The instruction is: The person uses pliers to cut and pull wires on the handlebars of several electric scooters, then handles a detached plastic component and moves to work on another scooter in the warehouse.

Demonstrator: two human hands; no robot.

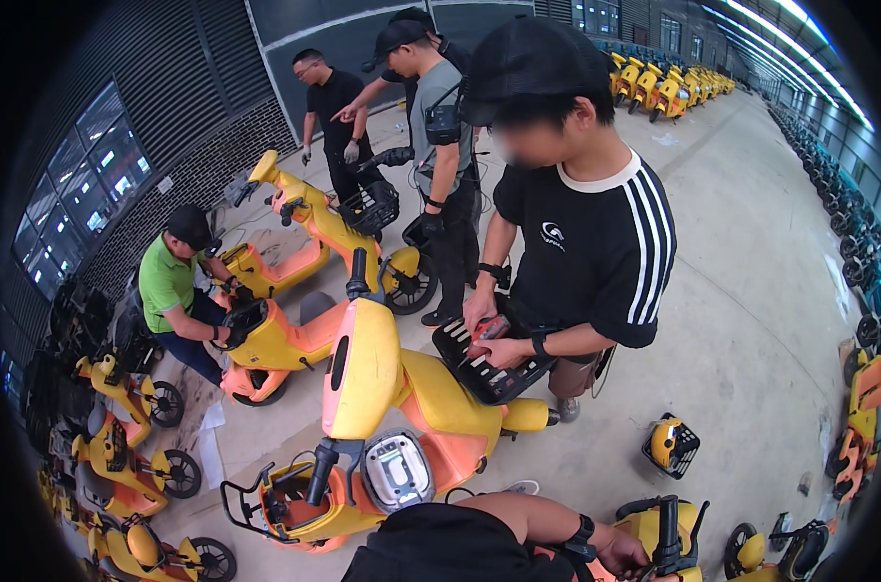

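Note:
My left hand (pixel 623 551), with a black band at the wrist, reaches right along the lower edge. Its fingers are curled beside a black handlebar (pixel 669 529) of a yellow scooter (pixel 644 524); what they hold is unclear. My right hand is not in view. In front of me a yellow-and-pink scooter (pixel 363 373) has a silver-rimmed piece (pixel 394 470) on its floorboard. Beside it a person in a striped-sleeve shirt (pixel 595 252) holds a red tool (pixel 489 332) over a black basket (pixel 484 378).
Several co-workers (pixel 431 136) stand or bend around other yellow scooters (pixel 275 262). Parked scooters line the left (pixel 140 466) and right (pixel 857 417). A black basket with a yellow object (pixel 670 444) lies on the concrete floor (pixel 731 310) to the right. A long row (pixel 663 87) stands behind.

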